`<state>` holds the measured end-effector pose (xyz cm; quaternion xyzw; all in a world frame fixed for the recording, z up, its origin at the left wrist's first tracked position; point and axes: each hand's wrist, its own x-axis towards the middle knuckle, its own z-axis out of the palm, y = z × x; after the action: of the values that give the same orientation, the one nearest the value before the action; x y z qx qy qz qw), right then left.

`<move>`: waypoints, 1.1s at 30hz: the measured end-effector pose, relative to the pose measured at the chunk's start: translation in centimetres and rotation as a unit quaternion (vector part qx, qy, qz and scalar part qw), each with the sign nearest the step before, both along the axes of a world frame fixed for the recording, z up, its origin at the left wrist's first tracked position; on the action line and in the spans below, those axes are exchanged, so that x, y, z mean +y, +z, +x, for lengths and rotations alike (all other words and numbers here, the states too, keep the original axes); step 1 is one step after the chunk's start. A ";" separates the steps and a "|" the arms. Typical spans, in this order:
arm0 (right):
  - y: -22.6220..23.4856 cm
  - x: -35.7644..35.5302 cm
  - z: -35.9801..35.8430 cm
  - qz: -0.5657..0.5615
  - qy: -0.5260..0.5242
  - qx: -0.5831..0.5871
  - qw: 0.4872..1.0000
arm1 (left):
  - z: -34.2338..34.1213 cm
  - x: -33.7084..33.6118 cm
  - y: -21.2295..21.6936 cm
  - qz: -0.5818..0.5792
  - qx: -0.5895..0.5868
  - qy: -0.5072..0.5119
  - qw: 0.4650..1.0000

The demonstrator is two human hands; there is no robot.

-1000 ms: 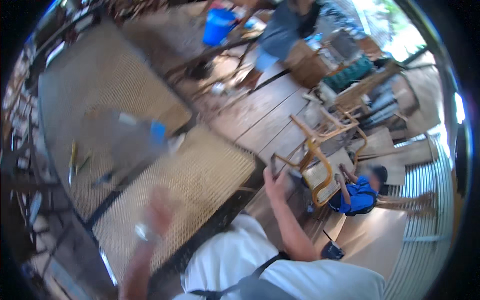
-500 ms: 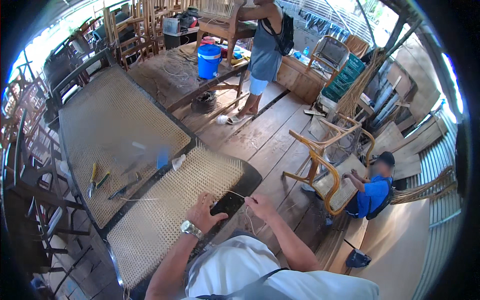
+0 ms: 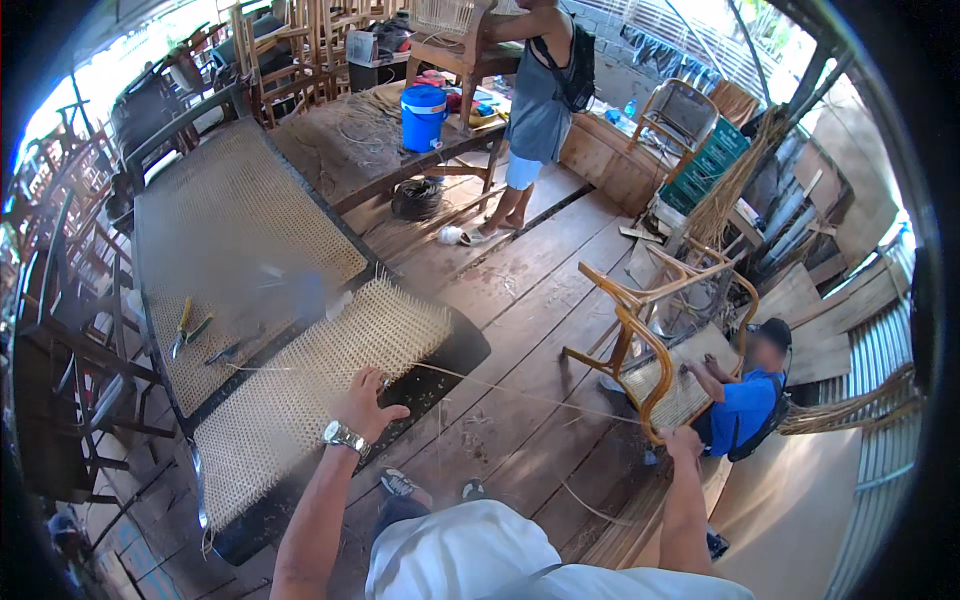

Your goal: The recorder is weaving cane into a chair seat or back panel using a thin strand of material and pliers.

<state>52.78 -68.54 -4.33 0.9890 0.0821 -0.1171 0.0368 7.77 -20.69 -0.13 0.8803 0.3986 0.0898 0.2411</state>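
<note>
Two grips: left hand [image 3: 368,405] spread wide at the near edge of the woven panel [image 3: 300,402]; right hand [image 3: 683,442] pinching the cane strand [image 3: 520,392].
Cane strand: stretched rightward from the panel; best drawn evenly, without kinking.
Woven panel: left, on a black frame [image 3: 464,348]; better steadied while pulling.

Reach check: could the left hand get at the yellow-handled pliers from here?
Probably, with a stretch: the left hand is at the edge of the woven seat, and nothing tall appears to stand between it and the pliers.
</note>
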 end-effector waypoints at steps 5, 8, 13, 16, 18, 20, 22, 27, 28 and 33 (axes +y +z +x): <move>-4.6 8.3 4.7 0.038 0.064 -0.145 0.987 | 0.8 -1.7 0.1 0.011 -0.010 0.026 1.000; -5.5 22.2 -2.0 0.307 0.199 -0.101 0.925 | 0.0 -1.6 -0.6 0.047 -0.036 0.053 0.997; -3.6 35.3 -15.9 0.406 0.196 0.296 0.842 | -0.3 -0.7 1.1 -0.002 0.012 0.028 1.000; -6.3 36.5 -17.3 0.473 0.107 0.349 0.802 | -0.9 -0.2 0.3 0.061 -0.055 -0.026 0.996; -4.8 35.7 -17.9 0.463 0.113 0.373 0.796 | -2.0 0.7 -1.2 0.053 -0.082 -0.041 0.994; -5.1 33.7 -17.6 0.478 0.094 0.392 0.780 | -2.1 0.5 -1.1 0.043 -0.098 -0.062 0.992; -2.7 32.0 -18.3 0.462 0.126 0.450 0.754 | -2.7 0.6 -1.2 0.034 -0.092 -0.064 0.993; 1.0 22.0 -14.9 0.402 0.164 0.296 0.851 | -2.8 0.7 -0.1 -0.033 -0.067 -0.048 0.996; 1.1 19.0 -12.8 0.309 0.138 0.292 0.895 | -2.8 0.6 0.4 -0.030 -0.065 -0.053 0.996; 5.3 22.8 -11.7 -0.024 0.164 -0.025 0.986 | -3.5 1.3 0.1 -0.044 -0.082 -0.083 0.992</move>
<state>41.08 -45.75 0.96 0.9635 0.2398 -0.0869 0.0816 4.32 -19.39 -0.05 0.8885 0.3066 0.1241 0.3180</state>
